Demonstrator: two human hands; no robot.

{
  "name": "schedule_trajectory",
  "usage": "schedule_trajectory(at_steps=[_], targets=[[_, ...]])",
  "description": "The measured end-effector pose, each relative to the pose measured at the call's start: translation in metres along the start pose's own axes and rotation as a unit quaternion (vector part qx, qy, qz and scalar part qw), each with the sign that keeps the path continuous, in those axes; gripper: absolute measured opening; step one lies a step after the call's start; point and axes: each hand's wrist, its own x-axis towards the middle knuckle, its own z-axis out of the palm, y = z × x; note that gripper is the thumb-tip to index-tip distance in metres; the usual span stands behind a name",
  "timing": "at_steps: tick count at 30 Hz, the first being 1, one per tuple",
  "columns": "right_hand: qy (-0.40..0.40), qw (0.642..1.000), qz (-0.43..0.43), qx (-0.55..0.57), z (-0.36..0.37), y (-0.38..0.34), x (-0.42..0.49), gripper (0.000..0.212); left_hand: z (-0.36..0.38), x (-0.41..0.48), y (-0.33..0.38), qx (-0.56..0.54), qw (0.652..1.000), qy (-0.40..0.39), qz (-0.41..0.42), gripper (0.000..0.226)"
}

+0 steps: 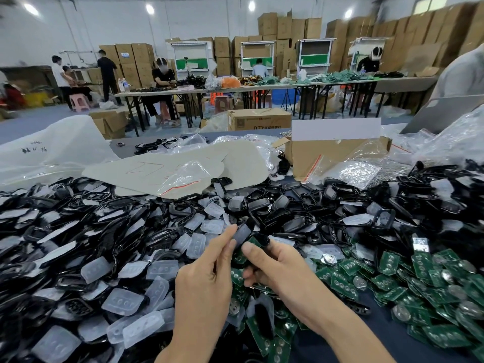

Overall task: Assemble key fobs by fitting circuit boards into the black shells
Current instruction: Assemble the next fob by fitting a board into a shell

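Note:
Both hands meet over the table's middle around one black key fob shell (243, 233). My left hand (207, 279) pinches the shell's upper end between thumb and fingers. My right hand (277, 268) grips its lower part, thumb on top, and a green circuit board (252, 243) shows inside or just behind the shell. A large heap of black shells (117, 221) mixed with translucent button pads (123, 301) covers the left and centre. Green circuit boards with coin cells (429, 289) lie piled on the right.
A cardboard box (332, 155) with clear zip bags stands behind the heap at right. Grey card sheets (167, 166) and a big plastic bag (52, 150) lie at the back left. Other people work at long tables far behind, before stacked cartons.

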Motion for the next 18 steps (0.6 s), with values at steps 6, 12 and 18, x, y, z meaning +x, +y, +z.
schedule_trajectory(at_steps=[6,12,18], targets=[[0.024,0.999,-0.022,0.031,0.0016,0.0021,0.0039,0.032,0.0033,-0.0035,0.0046,-0.040,0.999,-0.035,0.005,0.030],[0.056,0.997,-0.043,0.027,0.0004,0.0028,0.0070,0.058,0.0026,-0.0044,0.0040,-0.023,0.995,-0.090,0.044,0.034],[0.067,0.995,-0.034,0.063,0.0010,0.0032,0.0081,0.063,0.0062,-0.0028,0.0071,0.068,0.988,-0.097,0.097,0.042]])
